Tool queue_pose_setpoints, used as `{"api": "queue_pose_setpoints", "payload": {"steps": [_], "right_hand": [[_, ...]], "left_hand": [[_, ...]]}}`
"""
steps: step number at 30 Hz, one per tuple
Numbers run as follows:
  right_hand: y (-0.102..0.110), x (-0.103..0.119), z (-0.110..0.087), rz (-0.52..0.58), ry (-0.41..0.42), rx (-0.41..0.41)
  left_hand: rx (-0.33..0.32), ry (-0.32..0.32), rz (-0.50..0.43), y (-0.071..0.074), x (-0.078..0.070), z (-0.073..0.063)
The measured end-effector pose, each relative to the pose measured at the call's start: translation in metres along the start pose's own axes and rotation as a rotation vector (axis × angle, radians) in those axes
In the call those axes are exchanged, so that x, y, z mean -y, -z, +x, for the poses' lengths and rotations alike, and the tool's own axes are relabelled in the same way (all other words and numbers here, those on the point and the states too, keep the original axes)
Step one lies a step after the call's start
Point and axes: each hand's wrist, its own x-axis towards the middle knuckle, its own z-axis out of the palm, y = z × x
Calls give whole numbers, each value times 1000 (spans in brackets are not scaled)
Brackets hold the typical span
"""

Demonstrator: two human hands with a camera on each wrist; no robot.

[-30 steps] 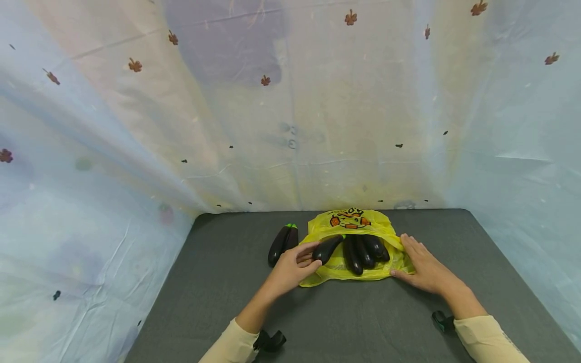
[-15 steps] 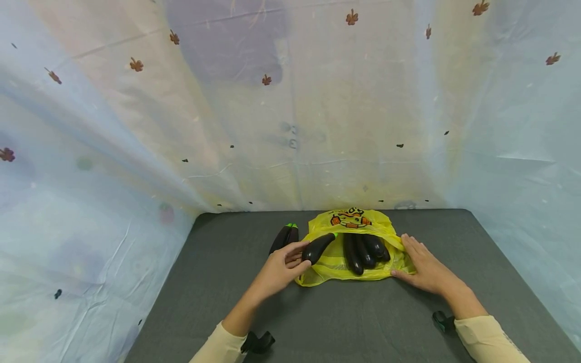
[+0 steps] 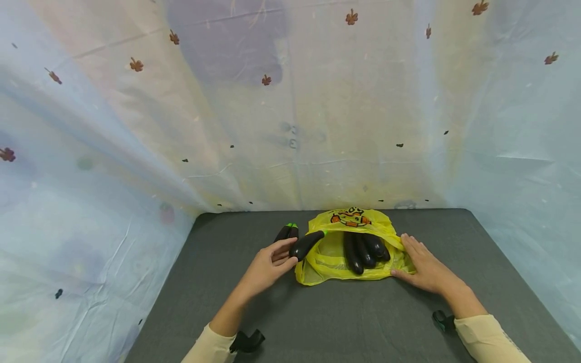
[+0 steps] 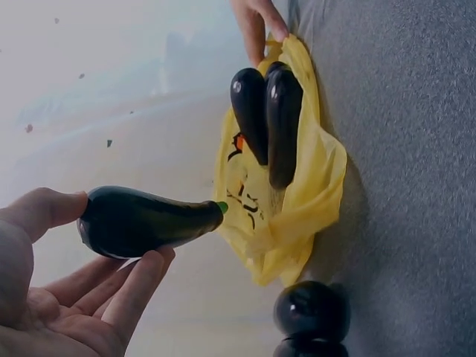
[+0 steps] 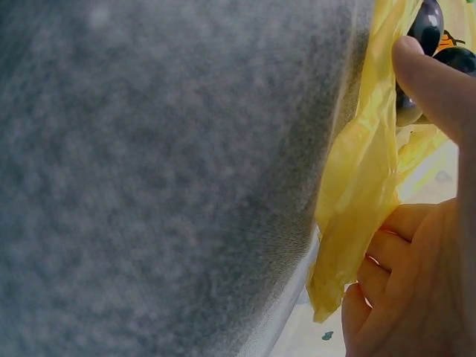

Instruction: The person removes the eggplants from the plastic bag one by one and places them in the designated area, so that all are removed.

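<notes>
The eggplant (image 3: 305,245) I am watching is raised off the grey desk (image 3: 354,320), at the left side of the yellow bag (image 3: 331,252), its green stem end pointing towards the bag. The left hand (image 3: 265,268) pinches it by the fat end, thumb on one side and fingers on the other; I cannot tell whether the stem touches the plastic. The bag lies with its mouth towards the person, an orange figure printed on its upper face. Inside I see bagged eggplants (image 3: 363,251) side by side, round ends towards the mouth. At the right edge of the opening the right hand (image 3: 426,269) holds the bag, thumb over the lower edge. Left of the bag, partly hidden by the left hand, two loose eggplants (image 3: 282,233) lie together on the desk. Farther out I see pale sleeves (image 3: 485,335), dark wrist straps (image 3: 247,341) and a leaf-patterned sheet (image 3: 317,111) behind the desk.
</notes>
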Motion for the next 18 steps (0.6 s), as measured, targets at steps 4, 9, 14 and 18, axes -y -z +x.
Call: {"api": "queue_pose_setpoints", "payload": {"steps": [4, 9, 14, 18], "right_hand": [[0, 0, 0, -3, -2, 1], [1, 0, 0, 0, -3, 1], [1, 0, 0, 5, -1, 2], [1, -1, 0, -3, 5, -1]], "left_hand": [[-4, 0, 0, 6, 2, -2], [2, 13, -21, 13, 4, -5], [-32, 33, -19, 21, 4, -7], [-86, 43, 11, 29, 7, -7]]}}
